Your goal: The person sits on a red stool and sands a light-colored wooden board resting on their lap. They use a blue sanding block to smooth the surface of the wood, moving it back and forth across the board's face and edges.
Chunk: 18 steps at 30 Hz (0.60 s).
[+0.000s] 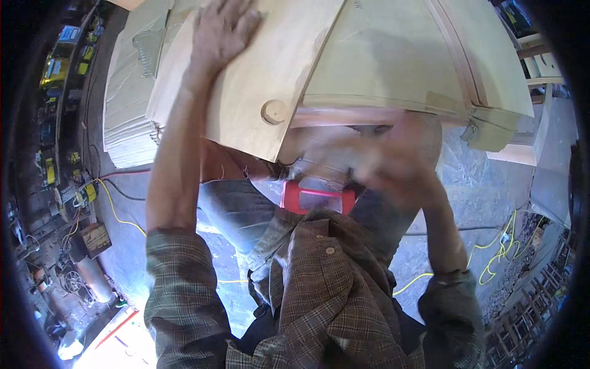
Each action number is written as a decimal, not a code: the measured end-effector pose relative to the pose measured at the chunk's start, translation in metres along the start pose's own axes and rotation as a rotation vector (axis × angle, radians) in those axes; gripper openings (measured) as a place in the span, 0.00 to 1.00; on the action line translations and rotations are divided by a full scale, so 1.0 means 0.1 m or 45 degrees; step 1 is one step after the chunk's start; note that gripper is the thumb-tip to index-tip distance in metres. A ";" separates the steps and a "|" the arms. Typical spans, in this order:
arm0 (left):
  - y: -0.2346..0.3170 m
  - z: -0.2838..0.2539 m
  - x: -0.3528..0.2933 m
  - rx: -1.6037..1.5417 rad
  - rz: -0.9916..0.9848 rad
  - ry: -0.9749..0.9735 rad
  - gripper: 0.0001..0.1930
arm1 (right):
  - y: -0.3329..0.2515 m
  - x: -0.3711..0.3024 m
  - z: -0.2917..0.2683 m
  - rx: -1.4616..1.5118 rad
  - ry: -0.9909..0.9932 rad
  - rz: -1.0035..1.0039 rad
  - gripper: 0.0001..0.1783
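Observation:
A pale wooden panel (258,74) with a round recess (275,112) near its lower end lies slanted in front of me. My left hand (226,31) rests flat on its upper part, fingers stretched out and gripping nothing. Over my right thigh, close to the near edge of the work surface, my right hand (396,169) is smeared by motion. Its fingers, and whether they hold anything, cannot be made out. A red frame-like object (318,200) shows between my knees, below the panel's lower end.
Flattened cardboard (387,61) spreads right of the panel, with a brown strip (458,55) across it. Layered sheets (129,117) are stacked at left. Yellow cords (491,261) run over the floor. Tools and yellow-black items (49,166) line the far left; a grey box-like piece (556,141) stands right.

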<state>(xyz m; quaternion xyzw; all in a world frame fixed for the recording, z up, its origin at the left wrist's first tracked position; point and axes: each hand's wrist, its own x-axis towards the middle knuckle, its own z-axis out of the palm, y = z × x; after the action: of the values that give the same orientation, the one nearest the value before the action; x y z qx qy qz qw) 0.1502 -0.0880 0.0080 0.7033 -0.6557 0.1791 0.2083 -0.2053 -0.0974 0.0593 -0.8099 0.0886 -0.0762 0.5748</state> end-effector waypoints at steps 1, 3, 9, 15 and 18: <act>-0.18 0.07 -0.12 -0.075 0.206 0.009 0.28 | 0.13 -0.07 -0.03 0.385 0.227 0.157 0.21; 0.55 -0.19 -0.32 -0.168 0.081 -0.091 0.28 | 0.47 -0.27 -0.08 1.327 0.787 0.159 0.27; 1.01 -0.64 -0.69 -0.194 0.194 -0.441 0.26 | 0.72 -0.43 0.26 1.990 0.720 -0.106 0.39; 1.00 -0.29 -0.31 -0.094 0.251 -0.313 0.24 | 0.85 -0.34 0.36 1.870 0.836 -0.101 0.47; 0.97 0.00 -0.06 -0.049 0.269 -0.217 0.23 | 0.73 -0.21 0.32 1.700 0.772 -0.099 0.49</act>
<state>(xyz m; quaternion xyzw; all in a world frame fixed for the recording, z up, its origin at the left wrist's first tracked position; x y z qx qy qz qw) 0.0529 -0.0876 0.0107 0.6390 -0.7446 0.1269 0.1453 -0.2220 -0.0868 -0.0208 -0.2332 0.1496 -0.3549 0.8929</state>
